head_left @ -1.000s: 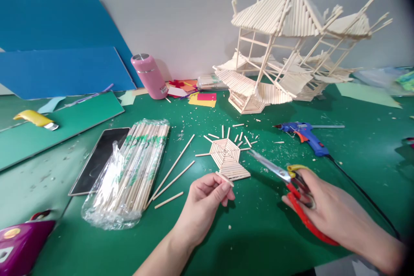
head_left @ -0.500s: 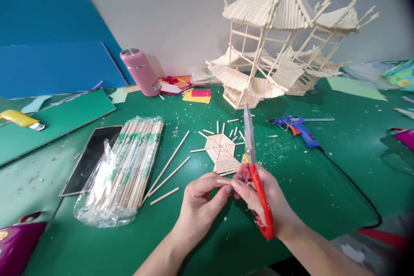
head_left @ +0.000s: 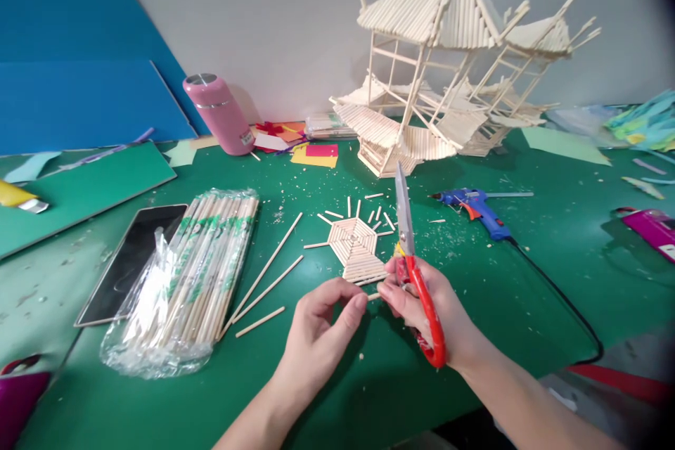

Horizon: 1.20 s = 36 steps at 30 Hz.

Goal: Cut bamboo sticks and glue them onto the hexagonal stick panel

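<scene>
My left hand (head_left: 319,330) is closed, with thumb and forefinger at the left end of a short wooden stick (head_left: 373,297). The thumb and fingers of my right hand (head_left: 448,316) pinch the stick's other end. That same hand also keeps hold of red-handled scissors (head_left: 405,225), blades pointing up and away from me, pressed together as far as I can see. Just beyond my hands a web-like panel of glued sticks (head_left: 352,239) lies flat, with several sticks jutting from its edge. Loose sticks (head_left: 268,288) rest left of it.
A plastic-wrapped bundle of sticks (head_left: 197,267) partly covers a phone (head_left: 126,260). A blue glue gun (head_left: 482,211) with a black cord lies right. Behind stand a stick-built pavilion model (head_left: 422,84) and a pink flask (head_left: 219,112). A yellow-handled cutter (head_left: 21,195) is at left.
My left fingertips have shifted slightly left along the short stick. The right hand still grips stick and scissors. The whole view has shifted a little, moving most things left.
</scene>
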### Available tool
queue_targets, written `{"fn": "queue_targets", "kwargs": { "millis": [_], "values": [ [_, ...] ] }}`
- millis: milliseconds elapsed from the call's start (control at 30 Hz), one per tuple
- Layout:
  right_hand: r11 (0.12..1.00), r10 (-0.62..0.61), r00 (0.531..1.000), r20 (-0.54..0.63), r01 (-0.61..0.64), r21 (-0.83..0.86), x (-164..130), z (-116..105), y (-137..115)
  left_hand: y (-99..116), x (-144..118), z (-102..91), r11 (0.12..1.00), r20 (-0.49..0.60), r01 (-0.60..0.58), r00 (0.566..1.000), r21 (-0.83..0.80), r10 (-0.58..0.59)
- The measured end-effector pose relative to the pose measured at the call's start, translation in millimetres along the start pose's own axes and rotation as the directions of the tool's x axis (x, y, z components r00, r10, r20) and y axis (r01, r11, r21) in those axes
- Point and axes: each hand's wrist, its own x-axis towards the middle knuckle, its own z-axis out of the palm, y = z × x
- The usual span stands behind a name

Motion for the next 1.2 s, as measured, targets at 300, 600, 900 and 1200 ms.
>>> {"fn": "queue_targets", "kwargs": {
  "millis": [300,600,900,1200],
  "values": [
    [0.968,-0.179,0.984,-0.001,0.176,-0.180,8,2,-9,-3,0,3.3,0.870,0.192,0.312,0.947,-0.381,-0.255],
    [0.888,-0.207,0.976,0.061,0.214,-0.406,10,-7,-12,-5,2,-0.1,0.892,-0.103,0.174,0.966,-0.416,-0.236],
    [0.511,-0.255,0.958,0.133,0.250,-0.822,-1,-25,16,-8,3,-4.3,0.912,-0.322,0.081,0.920,-0.402,-0.224],
    [0.498,-0.163,0.967,0.196,0.252,-0.830,-12,-16,24,-3,2,-4.9,0.895,-0.338,0.016,0.923,-0.446,-0.185]
  ]
}}
